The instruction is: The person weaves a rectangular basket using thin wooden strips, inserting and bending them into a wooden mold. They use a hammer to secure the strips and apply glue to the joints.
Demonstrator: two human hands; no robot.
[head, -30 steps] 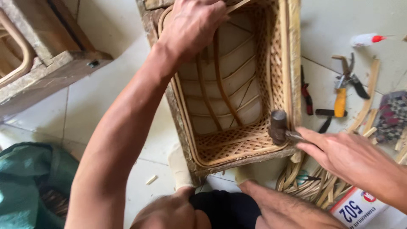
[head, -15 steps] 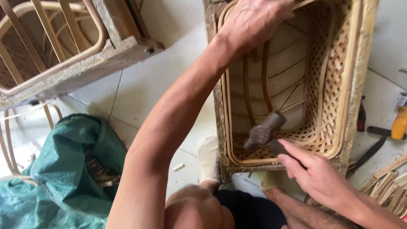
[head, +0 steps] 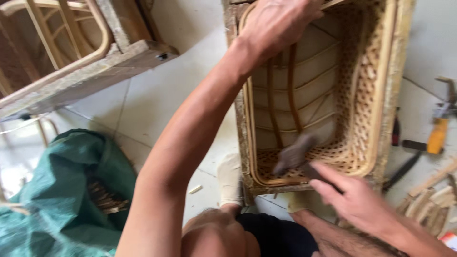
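1. The woven rattan frame [head: 366, 95] is lying on the tiled floor [head: 157, 100], between the two hands and in front of the person's knees.
2. The left hand [head: 278, 24] is pressing down on the frame's far rim, fingers curled over the edge.
3. The right hand [head: 354, 202] is closing around the handle of a hammer [head: 295, 154] at the near rim; the grip is partly blurred.
4. The hammer head is hanging just above the woven cane at the frame's near inside corner; contact cannot be confirmed.
5. Hand tools [head: 438, 133] and cane offcuts [head: 428, 200] are lying on the floor beyond the right hand.
6. A green sack [head: 62, 200] is sitting beside the left elbow, and a second wooden frame [head: 76, 62] is resting further out on the left.
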